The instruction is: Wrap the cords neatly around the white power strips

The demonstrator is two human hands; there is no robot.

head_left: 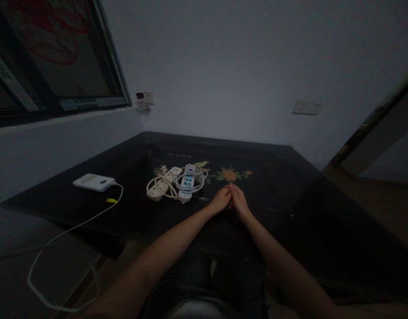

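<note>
My left hand (pixel 221 199) and my right hand (pixel 239 200) meet over the dark tabletop, fingers drawn in and pressed together at the tips. No object shows in either one. To the left of them lies a white power strip (pixel 187 182) with blue socket faces, its white cord looped over it. Beside it, further left, is a cream power strip (pixel 159 188) with its own cord coiled on top and its plug (pixel 163 169) at the far end. Both strips are apart from my hands.
A white device like a power bank (pixel 92 182) sits at the left, its cable (pixel 87 220) hanging off the front edge near a yellow tag (pixel 111 200). The black table (pixel 257 153) bears printed flowers. Wall sockets (pixel 307 107) are behind; a window (pixel 57 53) is at left.
</note>
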